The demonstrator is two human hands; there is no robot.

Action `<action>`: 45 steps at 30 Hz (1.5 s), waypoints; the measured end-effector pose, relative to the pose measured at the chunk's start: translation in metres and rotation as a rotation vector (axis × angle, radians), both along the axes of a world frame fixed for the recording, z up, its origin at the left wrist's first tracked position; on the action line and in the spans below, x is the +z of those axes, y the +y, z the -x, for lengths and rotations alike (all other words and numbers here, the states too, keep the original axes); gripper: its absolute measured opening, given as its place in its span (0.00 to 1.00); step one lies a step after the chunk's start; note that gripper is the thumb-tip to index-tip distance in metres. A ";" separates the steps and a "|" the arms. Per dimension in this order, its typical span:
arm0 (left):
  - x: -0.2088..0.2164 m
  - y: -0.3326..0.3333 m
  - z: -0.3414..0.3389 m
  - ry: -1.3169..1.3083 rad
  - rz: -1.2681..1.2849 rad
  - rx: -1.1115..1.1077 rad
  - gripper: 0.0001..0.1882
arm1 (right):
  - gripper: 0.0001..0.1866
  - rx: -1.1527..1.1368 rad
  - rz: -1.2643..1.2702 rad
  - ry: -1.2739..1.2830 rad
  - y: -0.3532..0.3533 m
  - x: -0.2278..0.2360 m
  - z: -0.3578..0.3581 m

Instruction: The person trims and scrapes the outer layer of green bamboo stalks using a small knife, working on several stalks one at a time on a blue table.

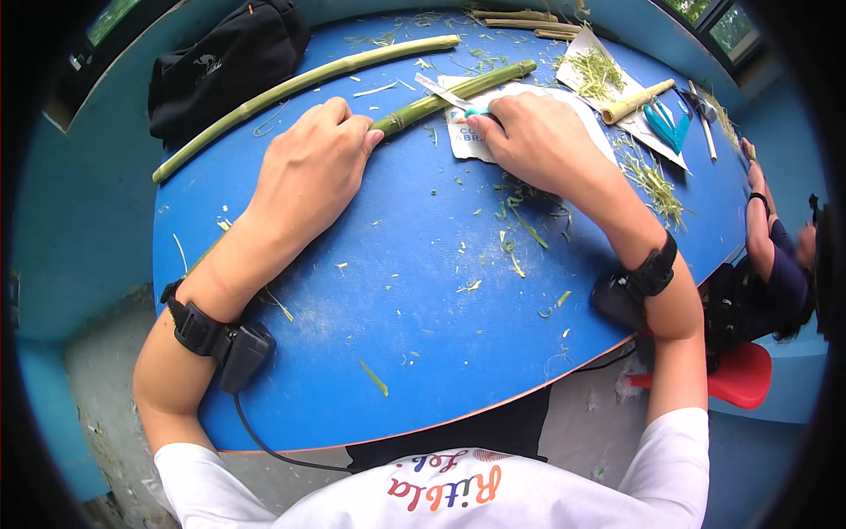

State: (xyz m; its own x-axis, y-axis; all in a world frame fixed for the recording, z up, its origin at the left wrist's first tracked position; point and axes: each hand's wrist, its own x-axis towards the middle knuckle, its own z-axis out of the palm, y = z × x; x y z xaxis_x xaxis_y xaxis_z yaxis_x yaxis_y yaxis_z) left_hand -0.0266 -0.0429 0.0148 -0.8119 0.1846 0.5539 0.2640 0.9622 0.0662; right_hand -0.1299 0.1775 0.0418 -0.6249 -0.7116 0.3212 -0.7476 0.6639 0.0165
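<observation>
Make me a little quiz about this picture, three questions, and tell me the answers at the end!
1. Pick one: what colour is the stool at the right?
A) green
B) red
C) yellow

2. True or false: the right hand holds the knife.

3. Short answer: what does the left hand grip?

Key:
1. B, red.
2. True.
3. A green stalk.
</observation>
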 end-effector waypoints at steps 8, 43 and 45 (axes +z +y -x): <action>0.005 -0.003 -0.001 -0.092 -0.004 0.035 0.11 | 0.23 -0.079 -0.073 -0.136 -0.002 0.008 0.006; 0.003 -0.004 -0.003 -0.017 0.043 0.011 0.08 | 0.30 -0.106 -0.108 -0.162 0.022 0.005 0.033; 0.003 -0.007 -0.002 -0.007 0.049 0.018 0.08 | 0.30 -0.120 -0.144 -0.189 0.013 0.006 0.028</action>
State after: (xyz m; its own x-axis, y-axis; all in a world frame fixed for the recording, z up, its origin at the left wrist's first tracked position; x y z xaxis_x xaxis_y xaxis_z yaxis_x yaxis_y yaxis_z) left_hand -0.0244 -0.0496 0.0173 -0.8190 0.1968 0.5390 0.2467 0.9689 0.0211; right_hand -0.1583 0.1906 0.0474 -0.7466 -0.6590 0.0914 -0.6628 0.7487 -0.0153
